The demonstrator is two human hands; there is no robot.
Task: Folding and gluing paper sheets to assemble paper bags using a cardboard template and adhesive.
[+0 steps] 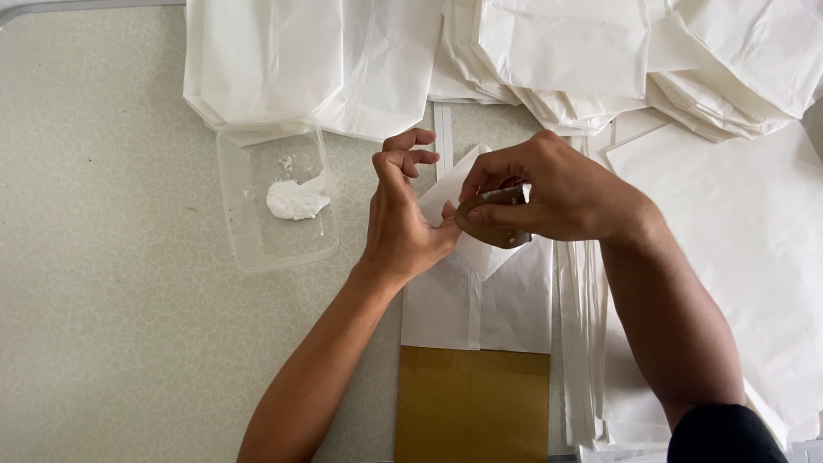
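1. The white paper bag (477,296) lies flat on the worktop (111,283), long axis toward the person.
2. The right hand (549,193) has its grip closed on a brown scraper (490,225) over the folded flap.
3. The left hand (403,214), fingers loosely curled and holding nothing, touches the flap's left edge.

My right hand (549,193) pinches a brown card (490,225) against the folded white bag (476,291); my left hand (403,214) steadies it, glue tub (257,249) nearby.

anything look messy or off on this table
Nothing is spilled or damaged. The white paste sits inside the clear tray. The stacks of white paper bags along the top are fanned and uneven, not squared. The left hand and right hand fold a flap of the bag.
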